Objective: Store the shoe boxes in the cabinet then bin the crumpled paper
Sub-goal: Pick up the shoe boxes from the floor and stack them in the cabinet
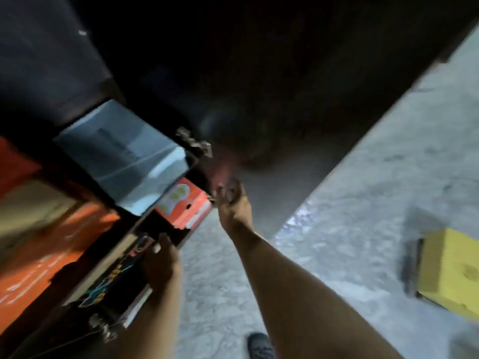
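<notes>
Boxes: orange shoe box point(190, 207) shelved in cabinet point(77, 195); left hand point(162, 260) fingers grip dark box point(121, 275), apparently steadying it. Right hand point(233, 203) fingers loosely curled, grip indeterminable.

No text, brand, number or sign can be read anywhere; motion blur smears it all. The orange cardboard shoe box point(185, 207) at nine o'clock from the picture's centre bears a white label with green blobs, illegible. The large orange box side point(39, 275) at eight o'clock carries white lettering too blurred to make out.
</notes>
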